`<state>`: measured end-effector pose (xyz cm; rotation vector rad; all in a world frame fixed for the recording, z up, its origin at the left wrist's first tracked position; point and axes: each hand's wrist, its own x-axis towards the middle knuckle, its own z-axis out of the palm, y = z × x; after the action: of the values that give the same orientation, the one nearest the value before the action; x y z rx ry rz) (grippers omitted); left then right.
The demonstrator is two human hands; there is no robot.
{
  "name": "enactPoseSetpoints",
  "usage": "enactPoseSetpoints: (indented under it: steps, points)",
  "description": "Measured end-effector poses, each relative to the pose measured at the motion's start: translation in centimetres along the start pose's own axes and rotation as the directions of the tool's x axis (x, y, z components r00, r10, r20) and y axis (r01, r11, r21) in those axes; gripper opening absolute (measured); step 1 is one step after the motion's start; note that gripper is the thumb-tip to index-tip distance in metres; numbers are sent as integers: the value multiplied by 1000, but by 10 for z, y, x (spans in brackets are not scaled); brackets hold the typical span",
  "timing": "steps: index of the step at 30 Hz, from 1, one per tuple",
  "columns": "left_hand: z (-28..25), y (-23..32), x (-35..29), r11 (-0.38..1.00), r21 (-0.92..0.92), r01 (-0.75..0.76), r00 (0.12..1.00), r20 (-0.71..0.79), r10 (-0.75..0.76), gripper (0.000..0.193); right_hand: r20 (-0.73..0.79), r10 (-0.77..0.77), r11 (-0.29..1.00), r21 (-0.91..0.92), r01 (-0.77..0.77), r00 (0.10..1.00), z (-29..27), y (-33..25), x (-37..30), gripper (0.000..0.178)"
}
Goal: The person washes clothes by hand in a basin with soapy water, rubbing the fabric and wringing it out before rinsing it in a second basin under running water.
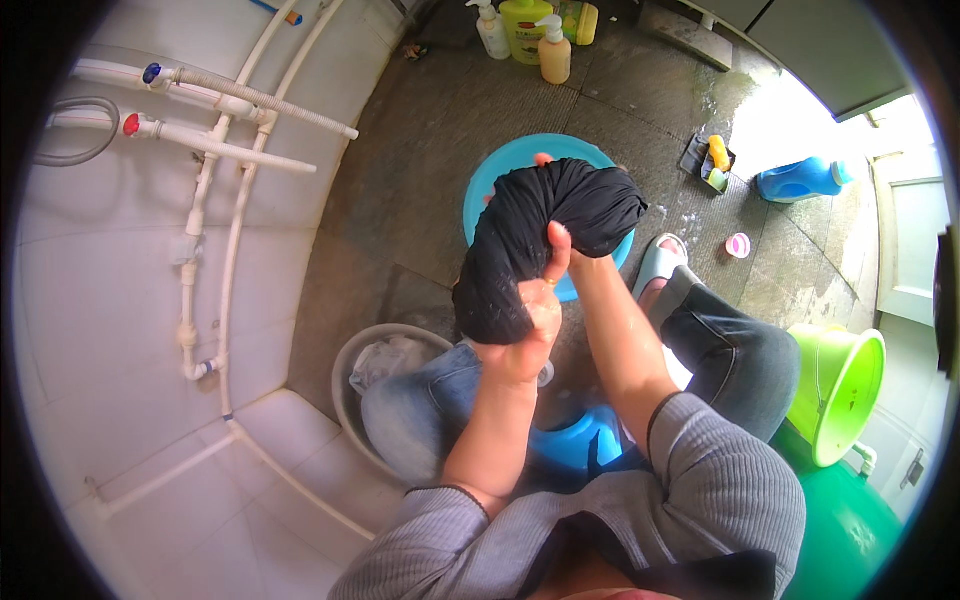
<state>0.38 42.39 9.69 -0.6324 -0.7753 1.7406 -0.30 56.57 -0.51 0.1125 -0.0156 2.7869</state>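
A wet black cloth garment [545, 215], bunched and twisted into a thick arched roll, is held up over a round blue basin [485, 172]. My left hand [532, 325] grips its near left end, with a ring on one finger. My right hand [583, 262] is closed around the right part from below and is mostly hidden behind the cloth. Fingertips [543, 160] show past the roll's far edge. What lies inside the basin is covered by the garment.
Left of my knee stands a grey basin [345, 385] with pale cloth. White pipes [195, 215] run along the left wall. Pump bottles [555, 55] stand at the back. A blue jug [800, 180], a pink cap [738, 245], a soap tray [695, 155] and a lime bucket [835, 395] are at right.
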Motion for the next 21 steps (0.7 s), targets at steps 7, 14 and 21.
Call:
enactPoseSetpoints:
  steps: [7, 14, 21]
  points:
    - [-5, 15, -2, 990, 140, -29, 997, 73, 18, 70, 66, -142, 990, 25, 141, 988, 28, 3, -29, 79]
    - [-5, 6, -7, 376, 906, -196, 973, 131, 192, 90, -306, 49, 874, -448, -190, 951, 67, -55, 22, 27]
    - [-44, 10, 11, -136, 986, -100, 891, 150, 430, 65, -493, 262, 167, -823, -542, 829, 86, -48, 61, 40]
